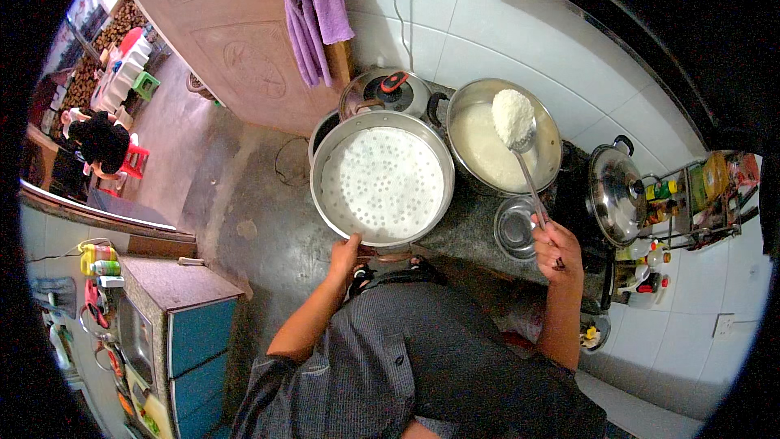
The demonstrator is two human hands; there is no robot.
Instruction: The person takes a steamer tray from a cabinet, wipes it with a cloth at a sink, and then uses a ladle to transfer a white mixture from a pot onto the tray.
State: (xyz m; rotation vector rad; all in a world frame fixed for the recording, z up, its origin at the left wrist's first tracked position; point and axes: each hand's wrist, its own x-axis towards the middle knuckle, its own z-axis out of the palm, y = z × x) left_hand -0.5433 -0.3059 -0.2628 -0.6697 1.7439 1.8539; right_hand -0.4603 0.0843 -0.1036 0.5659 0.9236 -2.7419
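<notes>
My left hand (345, 255) grips the near side of a round metal steamer tray (450, 183) by its rim or handle. A white cloth or liner (390, 180) covers its perforated bottom. In my right hand (557, 250) is the handle of a metal skimmer or ladle (529, 174). It carries a heaped mound of white, rice-like grains (512, 117) above a wide metal pot (556, 161). Cloudy pale liquid (481, 149) fills the lower part of that pot. A clear glass bowl or lid (515, 233) rests just below the pot, near my right hand.
Behind the tray sits a glass pot lid (417, 97) with a black and red knob. At right, a domed metal lid (615, 195) stands by a rack of bottles (688, 201). A purple towel (314, 18) hangs on the door (237, 30). Beyond the doorway a person (100, 143) sits.
</notes>
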